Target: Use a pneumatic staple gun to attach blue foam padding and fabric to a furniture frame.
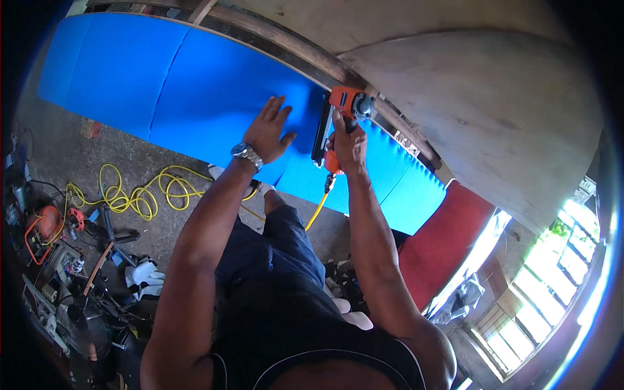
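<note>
Head: left hand (265, 134) spread, right (350, 148) gripping air-tool (344, 99).

Right hand (350, 146) grips an orange-and-black power tool (343, 97), its head at the far edge of a blue sheet (224, 78). Left hand (265, 133), wearing a metal wristwatch (244, 152), is extended with fingers spread over the sheet; contact cannot be confirmed. Yellow hose (317, 211) joins the tool's lower end. Red panel (448, 237) stands to the right. Assorted equipment (78, 312) lies at lower left.
</note>
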`<act>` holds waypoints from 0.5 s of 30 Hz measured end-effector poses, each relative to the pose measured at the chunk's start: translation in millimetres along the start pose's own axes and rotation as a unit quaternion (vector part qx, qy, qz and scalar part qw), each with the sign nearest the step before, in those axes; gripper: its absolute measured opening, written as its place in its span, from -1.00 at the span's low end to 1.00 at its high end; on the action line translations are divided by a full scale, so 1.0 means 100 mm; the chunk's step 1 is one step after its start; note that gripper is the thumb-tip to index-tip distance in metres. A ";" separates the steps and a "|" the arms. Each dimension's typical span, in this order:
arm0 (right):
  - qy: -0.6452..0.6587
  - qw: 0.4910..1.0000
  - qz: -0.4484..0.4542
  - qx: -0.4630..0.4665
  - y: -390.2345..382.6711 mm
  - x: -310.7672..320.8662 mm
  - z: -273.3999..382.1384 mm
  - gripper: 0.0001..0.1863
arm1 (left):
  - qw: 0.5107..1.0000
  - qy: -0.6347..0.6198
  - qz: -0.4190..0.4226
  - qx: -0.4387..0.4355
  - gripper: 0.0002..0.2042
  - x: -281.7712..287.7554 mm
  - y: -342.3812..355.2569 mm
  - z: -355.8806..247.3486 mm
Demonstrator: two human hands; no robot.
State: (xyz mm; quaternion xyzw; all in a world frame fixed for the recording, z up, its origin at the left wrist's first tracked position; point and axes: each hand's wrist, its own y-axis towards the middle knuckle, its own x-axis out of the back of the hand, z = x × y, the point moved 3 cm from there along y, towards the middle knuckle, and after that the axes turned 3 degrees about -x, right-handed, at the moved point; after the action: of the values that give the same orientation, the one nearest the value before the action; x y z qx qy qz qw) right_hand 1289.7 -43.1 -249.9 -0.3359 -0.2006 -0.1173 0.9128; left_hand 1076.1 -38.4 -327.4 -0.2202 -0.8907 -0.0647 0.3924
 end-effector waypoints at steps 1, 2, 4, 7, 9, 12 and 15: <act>0.011 1.000 0.002 -0.008 -0.02 -0.03 0.04 -0.47 | 1.000 0.001 -0.005 0.003 -0.34 0.06 -0.02 0.13; -0.010 1.000 -0.006 -0.005 -0.04 -0.02 0.07 -0.49 | 0.999 0.016 -0.029 0.006 -0.34 0.15 -0.04 0.20; -0.016 1.000 0.000 -0.004 -0.02 -0.08 0.12 -0.49 | 0.996 0.037 -0.074 0.018 -0.36 0.33 -0.16 0.34; -0.002 1.000 0.016 0.006 0.11 -0.23 0.14 -0.45 | 0.993 0.057 -0.073 0.066 -0.36 0.56 -0.42 0.65; -0.031 0.999 -0.006 -0.010 0.09 -0.28 0.17 -0.44 | 0.991 0.074 -0.072 0.086 -0.35 0.70 -0.69 0.81; -0.019 1.000 -0.007 0.012 -0.02 -0.36 0.30 -0.43 | 0.986 0.108 -0.045 0.115 -0.30 0.83 -1.08 0.98; -0.003 1.000 0.009 0.021 0.04 -0.57 0.40 -0.43 | 0.981 0.114 -0.062 0.143 -0.26 0.86 -1.32 1.08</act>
State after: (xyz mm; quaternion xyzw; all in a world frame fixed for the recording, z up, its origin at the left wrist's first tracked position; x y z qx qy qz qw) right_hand 1228.9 -8.8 -250.1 -0.3187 -0.2033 -0.1039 0.9200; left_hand 893.4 -96.1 -330.8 -0.0971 -0.8520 0.0139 0.5143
